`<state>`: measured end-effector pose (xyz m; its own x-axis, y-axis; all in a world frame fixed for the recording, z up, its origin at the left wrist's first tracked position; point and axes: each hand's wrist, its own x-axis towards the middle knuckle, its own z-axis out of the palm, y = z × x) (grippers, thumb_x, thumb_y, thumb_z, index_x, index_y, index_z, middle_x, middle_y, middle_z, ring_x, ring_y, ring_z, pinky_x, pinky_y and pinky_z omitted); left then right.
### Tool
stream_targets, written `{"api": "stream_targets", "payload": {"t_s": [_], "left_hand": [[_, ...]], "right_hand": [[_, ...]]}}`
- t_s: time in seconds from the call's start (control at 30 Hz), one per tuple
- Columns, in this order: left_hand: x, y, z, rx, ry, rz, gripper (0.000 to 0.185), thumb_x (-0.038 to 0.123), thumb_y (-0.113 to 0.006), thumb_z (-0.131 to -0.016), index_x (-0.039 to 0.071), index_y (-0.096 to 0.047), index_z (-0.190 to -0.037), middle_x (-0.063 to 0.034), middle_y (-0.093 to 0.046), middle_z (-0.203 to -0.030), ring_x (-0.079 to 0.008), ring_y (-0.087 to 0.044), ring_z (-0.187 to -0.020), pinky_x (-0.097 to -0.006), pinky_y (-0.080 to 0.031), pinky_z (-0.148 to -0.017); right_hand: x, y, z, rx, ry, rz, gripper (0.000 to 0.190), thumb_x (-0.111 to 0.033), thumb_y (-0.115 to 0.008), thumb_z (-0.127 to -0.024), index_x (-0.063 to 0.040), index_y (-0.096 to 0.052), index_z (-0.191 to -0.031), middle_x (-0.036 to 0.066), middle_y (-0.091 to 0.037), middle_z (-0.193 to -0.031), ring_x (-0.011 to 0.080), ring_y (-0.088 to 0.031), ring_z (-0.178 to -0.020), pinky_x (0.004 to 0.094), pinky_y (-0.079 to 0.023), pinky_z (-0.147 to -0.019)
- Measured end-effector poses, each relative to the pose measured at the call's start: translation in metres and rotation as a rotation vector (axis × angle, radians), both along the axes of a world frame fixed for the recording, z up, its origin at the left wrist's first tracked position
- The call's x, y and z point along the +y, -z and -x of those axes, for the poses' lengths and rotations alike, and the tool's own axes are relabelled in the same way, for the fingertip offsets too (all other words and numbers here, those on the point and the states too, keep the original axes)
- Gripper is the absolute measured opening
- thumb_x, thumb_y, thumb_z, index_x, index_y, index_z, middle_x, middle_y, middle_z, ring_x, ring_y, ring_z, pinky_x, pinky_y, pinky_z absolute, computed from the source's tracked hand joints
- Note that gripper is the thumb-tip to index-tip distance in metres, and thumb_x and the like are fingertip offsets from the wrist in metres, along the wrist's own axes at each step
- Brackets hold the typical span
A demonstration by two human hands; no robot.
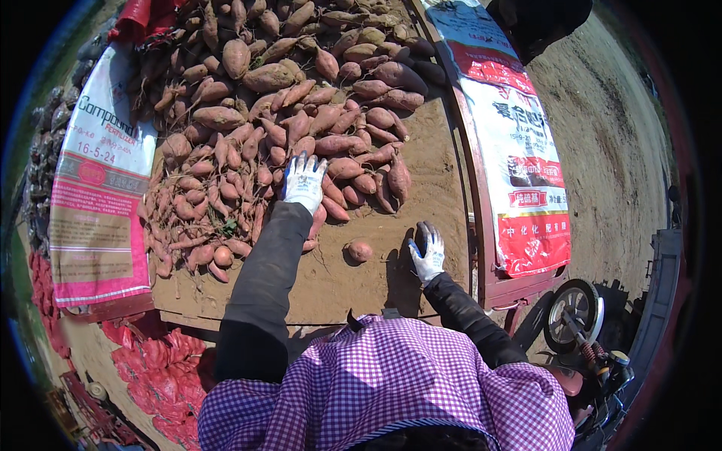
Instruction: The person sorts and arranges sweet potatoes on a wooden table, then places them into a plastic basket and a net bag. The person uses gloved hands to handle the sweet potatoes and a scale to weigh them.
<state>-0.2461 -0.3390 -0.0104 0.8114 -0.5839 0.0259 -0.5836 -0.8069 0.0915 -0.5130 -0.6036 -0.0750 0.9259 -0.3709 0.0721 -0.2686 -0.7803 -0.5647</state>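
A large heap of sweet potatoes covers the upper and left parts of a dusty flatbed. My left hand, in a white and blue work glove, lies palm down on the near edge of the heap, fingers apart; whether it grips one under the palm is hidden. My right hand, gloved the same way, is over the bare boards near the right side, thumb apart from the fingers, holding nothing. Between the hands, nearer the right one, one short round sweet potato lies alone.
Printed fertilizer sacks drape the left side and the red right rail. Red mesh bags lie on the ground at lower left. A motorcycle's wheel stands at lower right. A dark-clothed person is partly visible at top right.
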Motion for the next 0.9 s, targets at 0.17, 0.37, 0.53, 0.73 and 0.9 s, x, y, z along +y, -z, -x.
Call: {"api": "stream_targets", "payload": {"t_s": [0.17,0.37,0.53,0.73,0.9], "left_hand": [[-0.019,-0.006,-0.033,0.089,0.077,-0.472,0.041,0.024,-0.047,-0.094,0.02,-0.055,-0.134,-0.011,-0.054,-0.135,-0.0324,-0.039,-0.137,-0.0583,-0.011,-0.116],[0.04,-0.037,-0.002,-0.059,0.151,-0.103,0.065,0.027,-0.078,-0.066,0.016,-0.059,-0.127,-0.0094,-0.061,-0.117,-0.0293,-0.052,-0.119,-0.0548,-0.016,-0.117],[0.068,-0.069,0.056,0.036,0.264,0.172,0.07,0.024,-0.083,-0.057,0.014,-0.06,-0.123,-0.0067,-0.061,-0.116,-0.0275,-0.054,-0.116,-0.0559,-0.021,-0.116],[0.051,-0.044,0.1,0.133,0.313,0.26,0.075,0.025,-0.081,-0.062,0.016,-0.056,-0.132,-0.0055,-0.057,-0.128,-0.0294,-0.047,-0.127,-0.0578,-0.02,-0.116],[0.089,-0.004,0.11,-0.072,-0.152,0.305,0.084,0.032,-0.076,-0.077,0.013,-0.037,-0.148,-0.0146,-0.039,-0.15,-0.0374,-0.035,-0.138,-0.0537,-0.024,-0.115]], "right_hand": [[0.009,-0.012,0.005,0.006,0.086,-0.047,0.057,-0.03,-0.068,-0.087,-0.014,-0.048,-0.138,0.015,-0.046,-0.14,0.0369,-0.04,-0.132,0.0499,-0.031,-0.109],[0.019,-0.036,-0.008,-0.132,0.094,-0.279,0.049,-0.024,-0.069,-0.086,-0.011,-0.054,-0.13,0.018,-0.054,-0.132,0.0381,-0.05,-0.122,0.0466,-0.04,-0.103],[0.063,-0.091,-0.06,-0.184,-0.284,-0.452,0.068,-0.032,-0.072,-0.084,-0.008,-0.044,-0.141,0.021,-0.052,-0.135,0.0385,-0.049,-0.126,0.045,-0.039,-0.105],[0.094,-0.095,-0.092,0.354,-0.585,-0.505,0.076,-0.042,-0.076,-0.075,-0.014,-0.047,-0.139,0.017,-0.067,-0.114,0.0372,-0.064,-0.104,0.0412,-0.049,-0.09],[0.068,-0.101,-0.089,0.407,-0.345,-0.481,0.066,-0.038,-0.079,-0.074,-0.009,-0.056,-0.128,0.017,-0.067,-0.115,0.035,-0.064,-0.105,0.0405,-0.05,-0.09]]}}
